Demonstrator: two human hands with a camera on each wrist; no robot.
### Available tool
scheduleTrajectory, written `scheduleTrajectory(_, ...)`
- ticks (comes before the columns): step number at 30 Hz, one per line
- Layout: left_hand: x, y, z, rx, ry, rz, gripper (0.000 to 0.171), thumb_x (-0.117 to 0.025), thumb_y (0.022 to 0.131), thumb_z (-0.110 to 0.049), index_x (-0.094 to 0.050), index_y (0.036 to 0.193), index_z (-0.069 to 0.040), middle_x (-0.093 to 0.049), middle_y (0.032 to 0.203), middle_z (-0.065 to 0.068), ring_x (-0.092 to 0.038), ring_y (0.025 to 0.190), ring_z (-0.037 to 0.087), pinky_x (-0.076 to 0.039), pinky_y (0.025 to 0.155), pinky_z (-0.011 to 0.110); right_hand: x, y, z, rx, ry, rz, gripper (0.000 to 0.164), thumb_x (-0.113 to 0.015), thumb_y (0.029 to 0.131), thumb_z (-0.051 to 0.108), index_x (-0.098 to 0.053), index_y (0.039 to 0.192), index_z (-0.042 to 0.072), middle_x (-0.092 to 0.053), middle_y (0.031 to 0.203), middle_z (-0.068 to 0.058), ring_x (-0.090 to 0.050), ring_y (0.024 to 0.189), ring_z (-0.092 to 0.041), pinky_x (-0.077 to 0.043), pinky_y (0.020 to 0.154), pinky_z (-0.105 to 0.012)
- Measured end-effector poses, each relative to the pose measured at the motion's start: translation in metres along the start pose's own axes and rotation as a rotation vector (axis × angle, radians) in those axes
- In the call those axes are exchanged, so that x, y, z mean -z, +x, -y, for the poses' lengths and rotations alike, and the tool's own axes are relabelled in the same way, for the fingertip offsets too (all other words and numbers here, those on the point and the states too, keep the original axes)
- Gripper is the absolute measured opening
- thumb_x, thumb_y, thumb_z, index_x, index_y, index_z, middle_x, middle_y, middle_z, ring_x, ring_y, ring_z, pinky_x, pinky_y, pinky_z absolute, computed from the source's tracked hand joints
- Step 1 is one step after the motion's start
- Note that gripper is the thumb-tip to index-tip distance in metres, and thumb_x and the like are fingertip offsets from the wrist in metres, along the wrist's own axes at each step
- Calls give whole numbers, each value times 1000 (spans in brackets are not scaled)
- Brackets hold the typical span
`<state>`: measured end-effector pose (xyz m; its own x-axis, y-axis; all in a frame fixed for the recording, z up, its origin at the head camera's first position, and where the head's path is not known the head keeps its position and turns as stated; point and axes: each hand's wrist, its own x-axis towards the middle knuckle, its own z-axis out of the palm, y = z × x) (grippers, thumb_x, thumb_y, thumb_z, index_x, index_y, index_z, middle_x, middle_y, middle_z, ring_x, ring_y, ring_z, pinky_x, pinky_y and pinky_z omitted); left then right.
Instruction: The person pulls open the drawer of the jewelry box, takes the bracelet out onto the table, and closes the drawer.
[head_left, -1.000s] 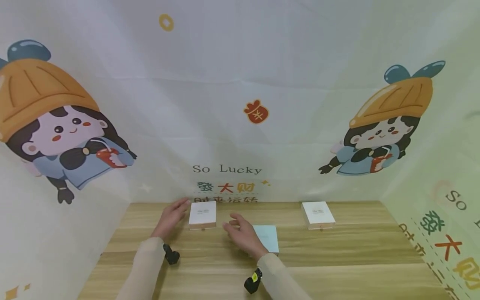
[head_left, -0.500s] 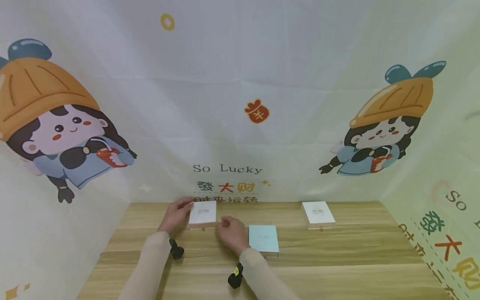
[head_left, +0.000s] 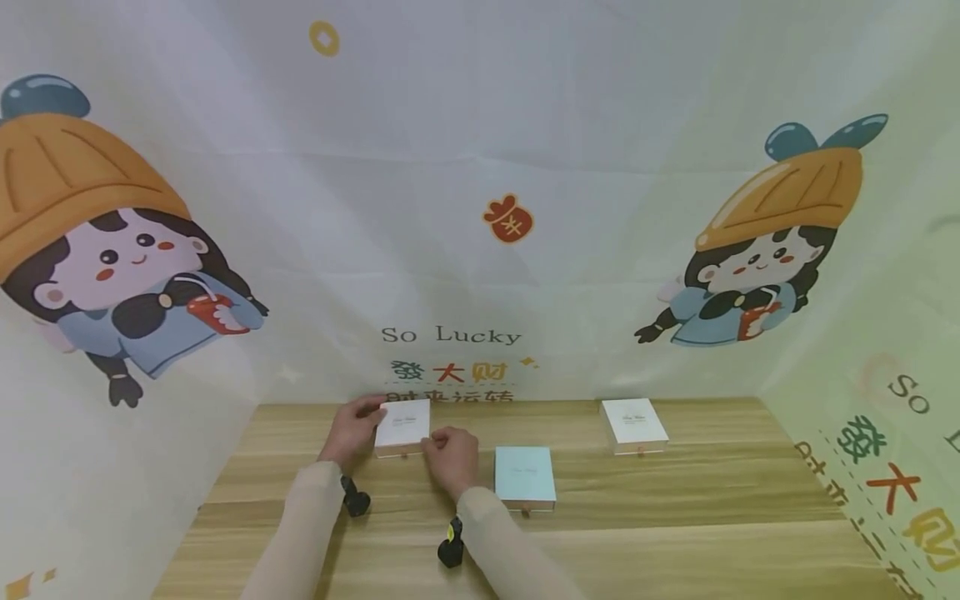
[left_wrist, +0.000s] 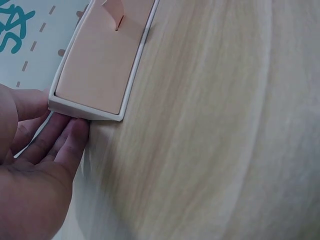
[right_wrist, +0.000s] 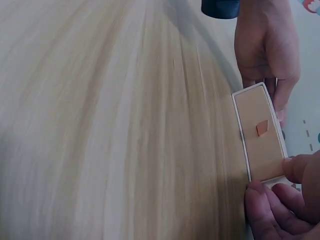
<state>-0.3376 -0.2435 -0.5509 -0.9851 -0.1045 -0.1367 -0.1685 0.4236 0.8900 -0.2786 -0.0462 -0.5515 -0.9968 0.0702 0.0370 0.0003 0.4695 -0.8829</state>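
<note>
A white drawer-style gift box [head_left: 402,423] with small print on its lid lies flat at the back left of the table. My left hand [head_left: 352,432] holds its left side, thumb over the lid's edge and fingers against the side wall. At the front right corner, my right hand [head_left: 453,458] grips the box with thumb above and fingers at the side. The right wrist view shows the peach drawer front [right_wrist: 252,110] flush in the white sleeve, with a small pull tab [right_wrist: 262,128]. In the left wrist view the same tab [left_wrist: 114,12] sticks out near the top.
A pale blue box [head_left: 524,473] of like shape lies right of my right hand. Another white box [head_left: 634,423] stands further right near the back. A printed cloth backdrop [head_left: 450,275] rises behind the wooden table [head_left: 675,525].
My right hand has moved left from over the pale blue box to the white box's front right corner. My left hand has moved right onto that box's left side.
</note>
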Motion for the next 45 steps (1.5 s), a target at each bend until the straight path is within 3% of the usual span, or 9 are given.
scheduleTrajectory(12,-7,-5,-3,-15,20,-47,35,-55,104,-13,-62,137,-3,-57,143,24,-56,126,37,-47,105,51,3,-1,8,-93,-16,-38,14,-77,91,23,-79,82,12,-73,79,1,-59,70,-11,-50,63,-28)
scheduleTrajectory(20,-5,-9,-5,5,41,-62,34,-55,104,-12,-62,136,-4,-55,144,23,-52,133,40,-41,113,56,4,0,11,-140,21,-48,14,-80,88,23,-80,79,13,-74,79,1,-60,69,-11,-48,60,-26)
scheduleTrajectory(27,-1,-22,-5,1,49,-72,33,-55,103,-9,-60,134,0,-56,140,24,-53,129,39,-43,110,56,4,2,10,-139,12,-54,14,-81,87,23,-80,77,13,-75,78,1,-60,68,-11,-48,60,-25)
scheduleTrajectory(34,4,-36,2,-67,105,-116,28,-60,100,-9,-64,125,2,-63,127,25,-59,118,39,-47,103,54,6,4,11,-140,15,-46,12,-82,85,21,-80,77,14,-75,80,0,-61,71,-12,-48,62,-26)
scheduleTrajectory(45,13,-64,13,-37,118,-127,30,-67,97,-16,-64,122,1,-65,126,23,-60,118,37,-49,102,53,6,8,12,-102,-21,-50,10,-82,84,18,-80,77,12,-76,80,0,-63,73,-12,-51,66,-28)
